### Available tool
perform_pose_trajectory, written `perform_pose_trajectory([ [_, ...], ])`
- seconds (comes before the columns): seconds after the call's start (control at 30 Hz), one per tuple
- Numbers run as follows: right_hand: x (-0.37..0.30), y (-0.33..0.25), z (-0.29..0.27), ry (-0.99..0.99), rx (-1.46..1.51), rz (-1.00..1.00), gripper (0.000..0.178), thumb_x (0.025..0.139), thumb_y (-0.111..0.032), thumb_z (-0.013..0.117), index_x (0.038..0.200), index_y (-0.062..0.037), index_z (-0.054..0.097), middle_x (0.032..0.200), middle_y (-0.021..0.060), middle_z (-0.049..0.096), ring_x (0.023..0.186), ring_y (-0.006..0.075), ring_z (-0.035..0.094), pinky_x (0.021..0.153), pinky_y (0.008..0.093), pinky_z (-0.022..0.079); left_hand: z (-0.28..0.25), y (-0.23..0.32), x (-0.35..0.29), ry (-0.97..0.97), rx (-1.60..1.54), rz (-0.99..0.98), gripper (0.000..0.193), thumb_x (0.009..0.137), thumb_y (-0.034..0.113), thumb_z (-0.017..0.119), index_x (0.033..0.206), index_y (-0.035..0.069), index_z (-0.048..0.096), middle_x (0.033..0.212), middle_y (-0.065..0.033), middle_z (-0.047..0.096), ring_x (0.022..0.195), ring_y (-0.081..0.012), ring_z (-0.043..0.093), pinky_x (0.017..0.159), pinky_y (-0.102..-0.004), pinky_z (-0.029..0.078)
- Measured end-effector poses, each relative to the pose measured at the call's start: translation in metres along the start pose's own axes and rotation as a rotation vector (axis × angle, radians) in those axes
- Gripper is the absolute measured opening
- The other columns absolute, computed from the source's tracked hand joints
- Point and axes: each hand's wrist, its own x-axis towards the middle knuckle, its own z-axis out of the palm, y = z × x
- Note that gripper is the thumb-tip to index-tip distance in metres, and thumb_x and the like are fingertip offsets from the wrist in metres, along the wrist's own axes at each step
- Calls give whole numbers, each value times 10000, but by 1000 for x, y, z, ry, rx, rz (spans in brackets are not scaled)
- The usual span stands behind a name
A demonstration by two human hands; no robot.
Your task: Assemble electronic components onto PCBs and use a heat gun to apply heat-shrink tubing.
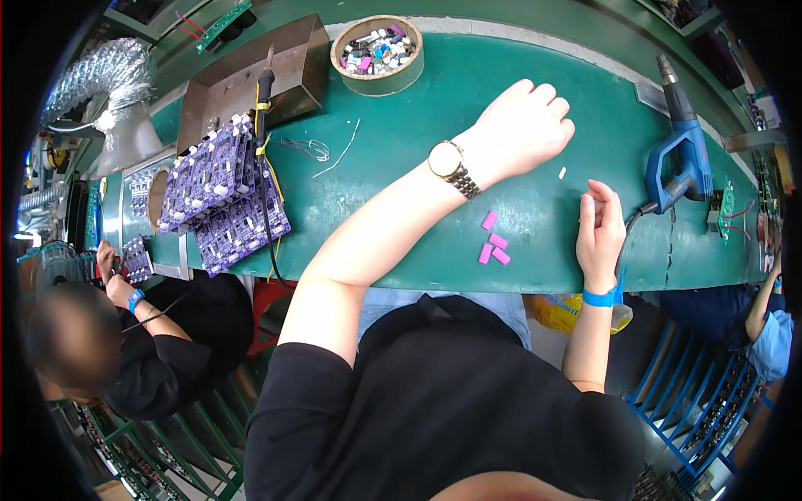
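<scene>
My left hand, with a metal-band watch on its wrist, is held closed over the green table. Its fingers curl under, so whatever they may hold is hidden. To its lower right, my right hand wears a blue wrist strap. Its fingers are loosely bent, the thumb lies near them, and nothing shows in it. Between the two hands is a small white piece. Several short magenta pieces lie left of my right hand, apart from it.
Purple circuit boards are stacked at left beside a soldering iron and a metal box. Thin wire lies nearby. A round tub holds small parts. A blue heat gun stands at right. Another person works at left.
</scene>
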Motion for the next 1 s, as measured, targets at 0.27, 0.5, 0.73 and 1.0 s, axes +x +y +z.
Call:
perform_pose_trajectory([
  [0.27,-1,0,3,53,-60,-86,182,917,-110,569,1076,-24,594,850,83,595,624,130,560,559,263,453,5,11,-4,-24,-12,37,40,729,139,597,709,108,581,749,-14,543,805,-168,548,695,-297,437],
  [0.5,-3,4,0,100,-128,-50,146,918,-96,571,1044,-40,615,767,59,524,581,133,527,543,272,433,5,15,-5,-12,-12,40,34,724,135,609,713,107,593,745,-9,559,803,-166,556,686,-291,440],
  [0.73,3,-5,2,112,-155,-98,246,857,-50,634,1099,-41,591,841,49,594,691,149,512,578,265,430,8,11,-4,-36,-10,25,28,722,135,613,711,111,605,754,-6,569,802,-166,558,689,-295,441],
  [1.0,1,0,1,124,-62,-68,256,868,-25,603,1123,-26,580,891,67,594,715,162,508,603,265,424,10,13,-4,23,-30,35,82,702,184,589,635,141,607,712,1,578,787,-178,572,649,-317,439],
])
